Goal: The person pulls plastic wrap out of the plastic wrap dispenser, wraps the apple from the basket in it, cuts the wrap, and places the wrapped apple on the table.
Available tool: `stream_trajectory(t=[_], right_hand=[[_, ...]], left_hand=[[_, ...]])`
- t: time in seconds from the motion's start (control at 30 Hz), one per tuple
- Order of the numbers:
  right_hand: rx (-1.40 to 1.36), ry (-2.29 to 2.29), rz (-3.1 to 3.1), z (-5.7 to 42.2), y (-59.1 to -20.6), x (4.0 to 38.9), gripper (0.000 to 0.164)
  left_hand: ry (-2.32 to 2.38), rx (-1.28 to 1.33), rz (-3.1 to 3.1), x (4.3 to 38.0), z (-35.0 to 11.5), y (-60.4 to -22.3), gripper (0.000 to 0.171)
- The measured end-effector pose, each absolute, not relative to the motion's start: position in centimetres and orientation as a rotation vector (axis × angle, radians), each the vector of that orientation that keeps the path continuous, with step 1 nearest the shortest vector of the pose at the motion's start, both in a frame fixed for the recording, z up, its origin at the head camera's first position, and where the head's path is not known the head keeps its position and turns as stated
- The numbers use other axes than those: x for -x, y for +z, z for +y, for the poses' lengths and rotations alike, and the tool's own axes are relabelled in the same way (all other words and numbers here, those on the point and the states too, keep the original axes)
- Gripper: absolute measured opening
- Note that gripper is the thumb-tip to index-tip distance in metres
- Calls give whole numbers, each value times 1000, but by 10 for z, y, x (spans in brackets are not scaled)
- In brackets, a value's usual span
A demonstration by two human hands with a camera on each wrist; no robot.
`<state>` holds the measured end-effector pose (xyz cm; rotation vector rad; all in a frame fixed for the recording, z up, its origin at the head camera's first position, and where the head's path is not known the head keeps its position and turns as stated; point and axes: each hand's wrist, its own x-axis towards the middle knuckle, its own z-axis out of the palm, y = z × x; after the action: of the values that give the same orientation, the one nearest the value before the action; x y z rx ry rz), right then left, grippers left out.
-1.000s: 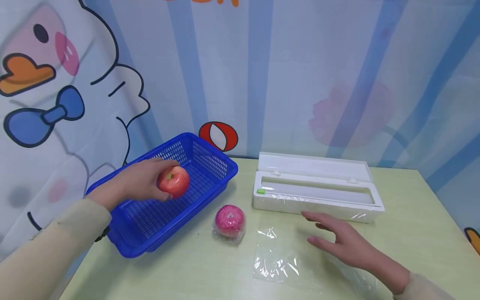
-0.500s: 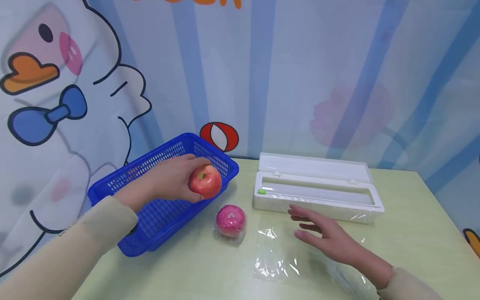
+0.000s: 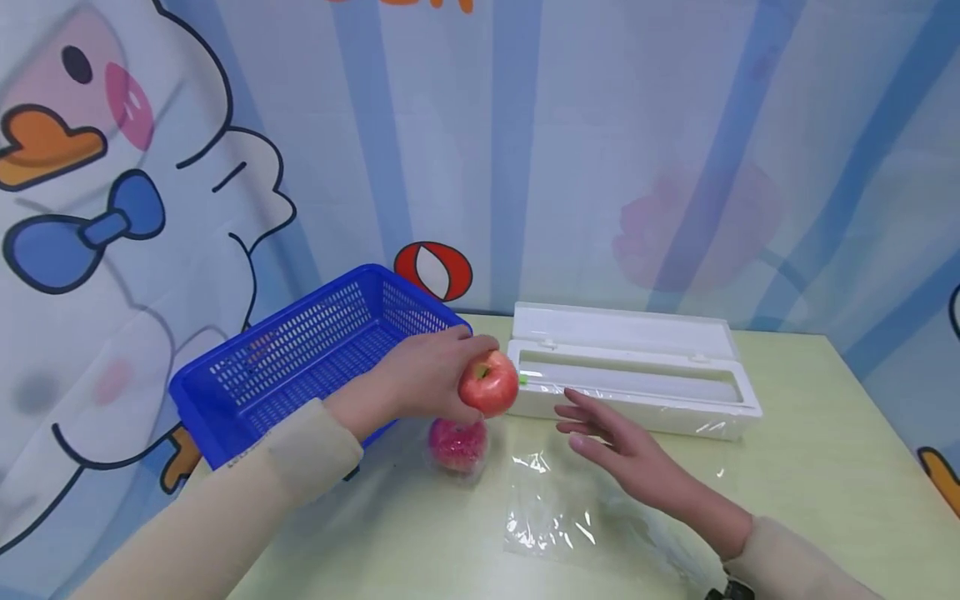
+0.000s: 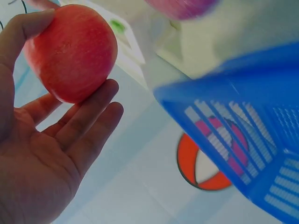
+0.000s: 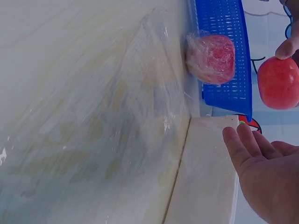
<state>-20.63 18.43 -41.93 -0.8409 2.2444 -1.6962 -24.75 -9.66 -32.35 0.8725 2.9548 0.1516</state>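
My left hand (image 3: 431, 375) holds a red apple (image 3: 489, 384) between thumb and fingers, raised over the table just right of the blue basket (image 3: 300, 333). In the left wrist view the same apple (image 4: 72, 53) sits against the thumb and fingertips. Below it on the table lies a second apple, pinkish-red and wrapped in clear film (image 3: 457, 446); the left hand partly covers it in the head view. My right hand (image 3: 626, 458) hovers with loosely extended fingers, holding nothing, above a sheet of cling film (image 3: 547, 508) spread on the table.
Behind the film stands a white cling film dispenser (image 3: 630, 400) with its lid raised and a small green slider (image 3: 522, 380) at its left end. A printed cloth backdrop (image 3: 585, 150) rises along the table's back edge.
My left hand has carried the apple rightward from over the basket to beyond its right rim. My right hand has shifted a little left and away from me above the film.
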Motion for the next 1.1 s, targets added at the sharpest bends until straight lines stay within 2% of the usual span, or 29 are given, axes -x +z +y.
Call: stream_trajectory(t=[0.3, 0.6, 1.1], right_hand=[[675, -1888, 1991, 180, -434, 217, 51], [506, -1873, 1981, 178, -435, 215, 46], [510, -1953, 1899, 183, -436, 216, 44]], left_hand=[[162, -935, 2934, 238, -59, -340, 72], [141, -968, 2946, 229, -36, -346, 65], [-34, -1039, 2999, 224, -14, -351, 67]])
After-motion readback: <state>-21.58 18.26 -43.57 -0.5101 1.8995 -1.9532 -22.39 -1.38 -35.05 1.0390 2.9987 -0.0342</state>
